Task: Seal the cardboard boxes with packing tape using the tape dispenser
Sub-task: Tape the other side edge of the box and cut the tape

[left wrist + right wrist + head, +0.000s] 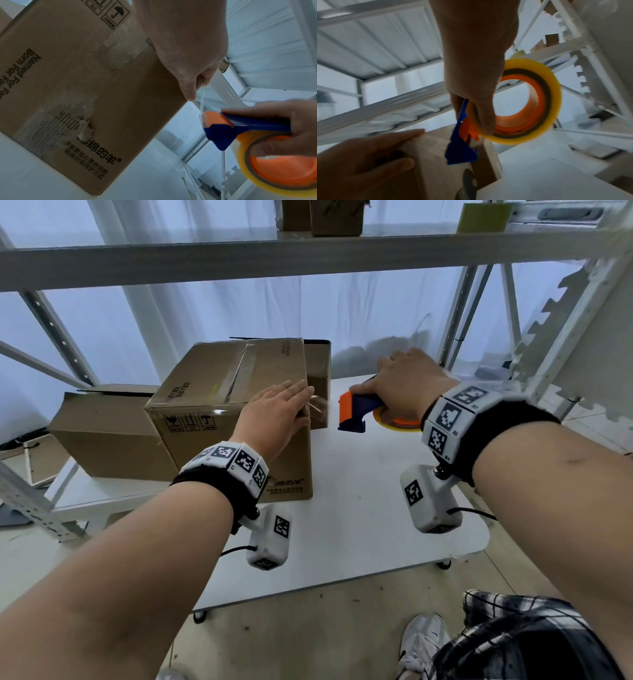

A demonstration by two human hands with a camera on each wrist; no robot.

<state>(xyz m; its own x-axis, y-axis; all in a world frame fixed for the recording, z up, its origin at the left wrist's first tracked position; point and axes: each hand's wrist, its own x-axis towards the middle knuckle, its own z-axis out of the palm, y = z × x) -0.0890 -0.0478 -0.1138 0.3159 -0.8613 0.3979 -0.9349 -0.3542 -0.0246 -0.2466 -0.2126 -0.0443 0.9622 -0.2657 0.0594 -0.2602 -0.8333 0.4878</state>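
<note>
Left hand (274,416), fingers straight, pressed flat on the near top corner of the cardboard box (219,405) at 10 o'clock on the white table (376,508). Box brown, printed, clear tape along its top seam. Right hand (407,385) at 1 o'clock grips the blue-orange tape dispenser (359,412), beside the box; clear strip (320,405) runs between them.
</note>
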